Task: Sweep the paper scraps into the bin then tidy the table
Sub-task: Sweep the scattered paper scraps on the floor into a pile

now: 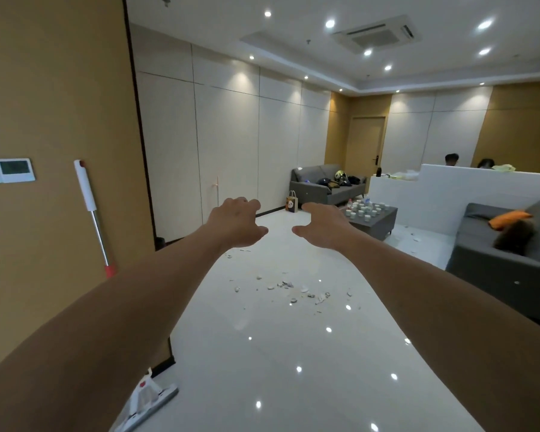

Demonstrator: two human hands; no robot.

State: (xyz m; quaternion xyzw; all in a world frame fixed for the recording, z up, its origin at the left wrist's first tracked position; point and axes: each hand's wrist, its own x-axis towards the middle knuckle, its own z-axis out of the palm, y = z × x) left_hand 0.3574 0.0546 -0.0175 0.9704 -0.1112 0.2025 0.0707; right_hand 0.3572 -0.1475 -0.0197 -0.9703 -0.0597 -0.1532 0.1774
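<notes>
Task judged barely begun: paper scraps (293,289) are seen scattered across the glossy floor (262,353) approx mid-room, none gathered, w/ more bits near the grey sofa (505,263) at right. Both arms are held out forward; left hand (236,224) and right hand (323,227) are empty, fingers loosely curled, nothing gripped. A broom (94,218) is left leaning on the tan wall, untouched; a dustpan (147,400) lies by the wall's foot. No bin is visible. The low table (379,218) is crowded w/ small white cups (367,210), contents not discernible; tidying not started
</notes>
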